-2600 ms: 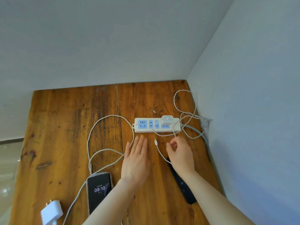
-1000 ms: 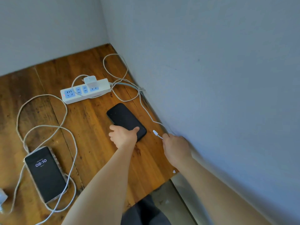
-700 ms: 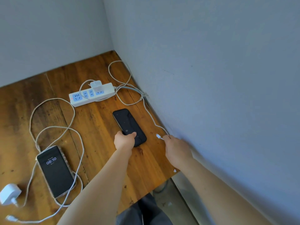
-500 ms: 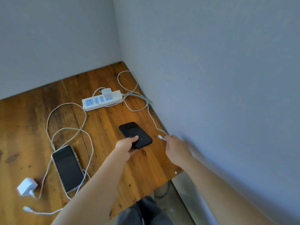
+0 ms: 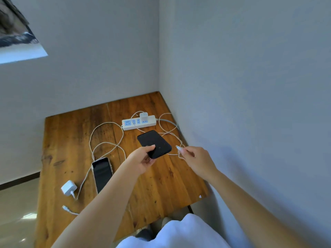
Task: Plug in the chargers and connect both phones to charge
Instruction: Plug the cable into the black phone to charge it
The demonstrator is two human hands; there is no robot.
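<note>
My left hand (image 5: 143,159) grips the near end of a black phone (image 5: 154,143) and holds it lifted above the wooden table (image 5: 161,185). My right hand (image 5: 195,158) pinches the white cable plug (image 5: 178,148) a short way to the right of the phone's port end. That cable runs back to a white charger (image 5: 143,116) plugged into the power strip (image 5: 138,122). A second phone (image 5: 102,173) with a dark screen lies flat on the table at the left. Beside it lie a loose white charger (image 5: 69,188) and its cable end (image 5: 66,208), both unplugged.
Grey walls close the table in at the back and along the right. Looped white cable (image 5: 105,138) lies across the table's middle. The table's near edge and left edge drop to a tiled floor (image 5: 16,203). My white-clothed lap shows at the bottom.
My left hand has lifted the black phone off the table. My right hand has brought the cable plug up beside it. The view has pulled back and the second phone's screen has gone dark.
</note>
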